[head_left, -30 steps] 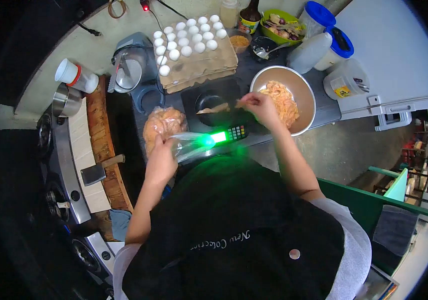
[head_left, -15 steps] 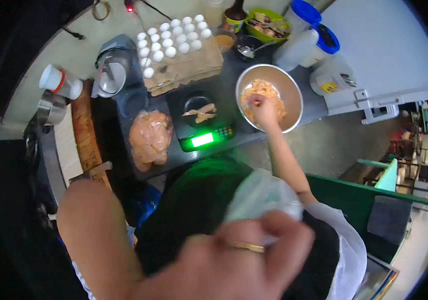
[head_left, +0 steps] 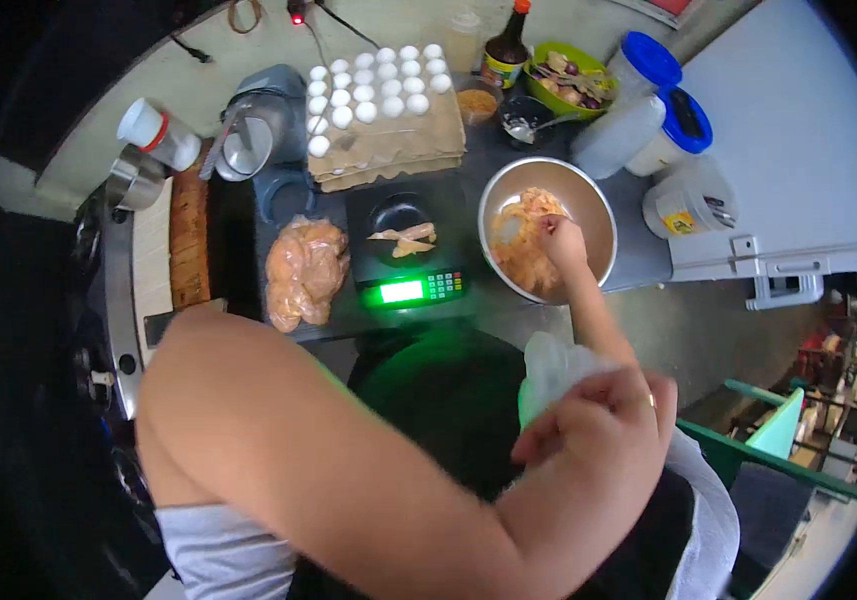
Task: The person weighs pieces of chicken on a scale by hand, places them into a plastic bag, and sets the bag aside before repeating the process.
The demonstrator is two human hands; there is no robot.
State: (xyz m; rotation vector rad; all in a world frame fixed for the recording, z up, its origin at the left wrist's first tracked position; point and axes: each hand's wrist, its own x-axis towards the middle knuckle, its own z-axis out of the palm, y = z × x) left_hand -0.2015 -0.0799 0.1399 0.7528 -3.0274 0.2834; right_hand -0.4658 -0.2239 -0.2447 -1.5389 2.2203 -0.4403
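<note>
Close to the camera, my left hand (head_left: 599,425), with a ring on one finger, is closed on a translucent plastic bag (head_left: 557,362). My right hand (head_left: 564,243) reaches into a metal bowl (head_left: 604,205), its fingers drawn together at the shredded orange-pink meat (head_left: 529,262); what they pinch is hidden. A pale rounded patch lies in the meat left of these fingers. Left of the bowl, a lit digital scale (head_left: 404,290) carries a black dish with a few pale raw meat strips (head_left: 409,238). Further left lies a clear bag of raw meat (head_left: 306,272).
Behind the scale are stacked egg trays (head_left: 389,150) with white eggs. A sauce bottle (head_left: 506,50), a green bowl (head_left: 559,105) of onions and garlic, and blue-lidded containers (head_left: 649,62) stand at the back. A white fridge or freezer (head_left: 799,130) is at right, a wooden board (head_left: 189,240) at left.
My left hand has moved up and right with the plastic bag, its forearm now crossing the lower view. My right hand stays in the bowl. The whole view has shifted slightly.
</note>
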